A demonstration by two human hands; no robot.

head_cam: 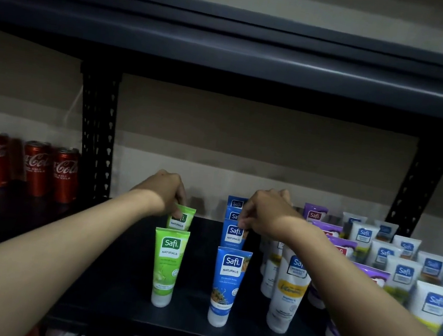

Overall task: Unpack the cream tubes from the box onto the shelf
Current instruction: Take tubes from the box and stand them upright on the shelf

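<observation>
On the dark shelf a green tube stands upright at the front. Behind it my left hand pinches the top of a second green tube. To the right a row of blue tubes runs back from the front blue tube. My right hand grips the top edge of the third blue tube in that row. Further right stand rows of white tubes, purple tubes and more white tubes. The box is out of view.
Red cola cans stand on the neighbouring shelf at the left, past a black perforated upright. Another upright rises at the right. A dark upper shelf overhangs. Bare shelf surface lies left of the green tubes.
</observation>
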